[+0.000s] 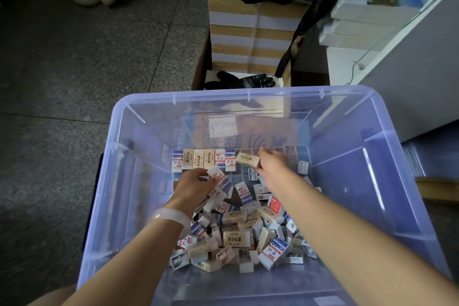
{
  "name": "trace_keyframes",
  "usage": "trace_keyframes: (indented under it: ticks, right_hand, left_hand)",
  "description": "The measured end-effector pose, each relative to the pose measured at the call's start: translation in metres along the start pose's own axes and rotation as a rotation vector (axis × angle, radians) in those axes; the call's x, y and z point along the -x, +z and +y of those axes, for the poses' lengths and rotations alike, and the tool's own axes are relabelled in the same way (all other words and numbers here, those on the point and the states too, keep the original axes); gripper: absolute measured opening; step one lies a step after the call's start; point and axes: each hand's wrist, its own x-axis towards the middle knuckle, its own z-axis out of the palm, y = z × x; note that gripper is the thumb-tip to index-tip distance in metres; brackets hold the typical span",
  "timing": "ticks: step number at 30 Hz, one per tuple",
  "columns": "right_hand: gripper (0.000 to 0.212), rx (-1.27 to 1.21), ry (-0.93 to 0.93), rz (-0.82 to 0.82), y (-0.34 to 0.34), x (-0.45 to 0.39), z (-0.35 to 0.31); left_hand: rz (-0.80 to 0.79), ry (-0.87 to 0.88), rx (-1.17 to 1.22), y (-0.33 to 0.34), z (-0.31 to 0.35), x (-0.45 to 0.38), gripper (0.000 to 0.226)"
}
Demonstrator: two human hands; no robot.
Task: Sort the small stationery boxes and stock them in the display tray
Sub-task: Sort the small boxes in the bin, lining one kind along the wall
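A: A beige eraser box (247,158) is pinched in the right hand (269,162), carried just right of the seven-box row (203,159) stood up in the clear display tray (248,117).

B: And the left hand (196,185) is closed on a white-and-blue box (218,176), just below that row.

A: Light, stiff cartons, it is judged; best taken by the long sides. The loose heap (248,231) under both wrists cannot be counted, dozens at least.

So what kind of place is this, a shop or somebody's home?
Probably a stationery shop's stock area: a clear storage bin of loose eraser boxes, tall stacks of wrapped paper, and a counter edge on a stone floor.
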Motion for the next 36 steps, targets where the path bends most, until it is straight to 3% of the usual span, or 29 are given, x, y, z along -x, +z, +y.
trace_keyframes:
  ticks: [2,5,8,13,20,27,31,33,36]
  right_hand:
    - [0.012,0.073,-0.042,-0.024,0.000,0.002,0.005]
    - [0.025,0.628,-0.447,-0.054,-0.012,0.001,0.015]
    - [0.033,0.997,-0.699,-0.134,-0.021,-0.005,0.022]
    - [0.046,1.160,-0.884,-0.105,-0.011,-0.009,0.020]
    - [0.043,0.980,-0.716,0.038,0.012,-0.009,0.022]
    - [0.036,0.887,-0.745,-0.214,-0.011,-0.004,0.005]
    - [0.040,0.758,-0.626,-0.594,-0.019,0.011,-0.004]
    - [0.038,0.695,-0.561,-0.617,-0.020,0.010,-0.001]
    - [0.028,0.560,-0.481,-0.523,-0.031,0.006,-0.002]
  left_hand:
    - [0.015,-0.016,0.010,-0.002,0.000,-0.001,0.012]
    - [0.006,-0.021,0.005,-0.002,-0.003,-0.003,0.011]
    - [-0.003,0.007,-0.023,0.000,-0.004,-0.003,0.013]
    - [0.011,0.035,-0.032,0.000,-0.004,-0.003,0.018]
    - [0.048,0.042,-0.061,0.000,-0.005,-0.007,0.022]
    - [0.041,0.074,-0.066,0.000,0.009,-0.002,0.017]
    - [0.023,0.105,-0.102,0.005,0.030,-0.009,0.019]
    - [0.004,0.145,-0.166,0.012,0.039,-0.012,0.026]
    - [-0.017,0.175,-0.188,0.022,0.044,-0.016,0.023]
